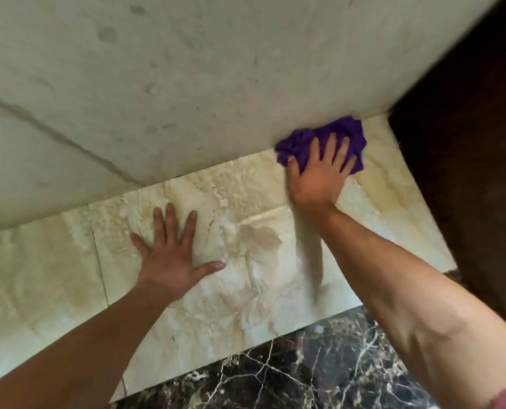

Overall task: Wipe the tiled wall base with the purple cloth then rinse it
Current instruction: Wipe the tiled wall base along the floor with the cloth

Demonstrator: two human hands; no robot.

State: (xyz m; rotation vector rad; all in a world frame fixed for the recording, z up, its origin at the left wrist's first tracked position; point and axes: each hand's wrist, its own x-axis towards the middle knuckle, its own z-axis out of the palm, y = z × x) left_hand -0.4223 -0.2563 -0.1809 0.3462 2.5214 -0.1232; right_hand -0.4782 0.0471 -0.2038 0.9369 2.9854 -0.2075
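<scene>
A crumpled purple cloth point(343, 134) lies on the beige marble-patterned tiles point(231, 184) right where they meet the pale wall point(187, 69). My right hand point(319, 172) presses down on the cloth with spread fingers, near the tiles' right end. Lower left, my left hand point(175, 255) rests flat on the tiles, fingers apart and holding nothing.
A dark brown surface point(467, 143) borders the tiles on the right. Dark marble with white veins point(305, 364) lies at the bottom, in front of the tiles. A crack line point(69, 143) runs across the pale wall at the left.
</scene>
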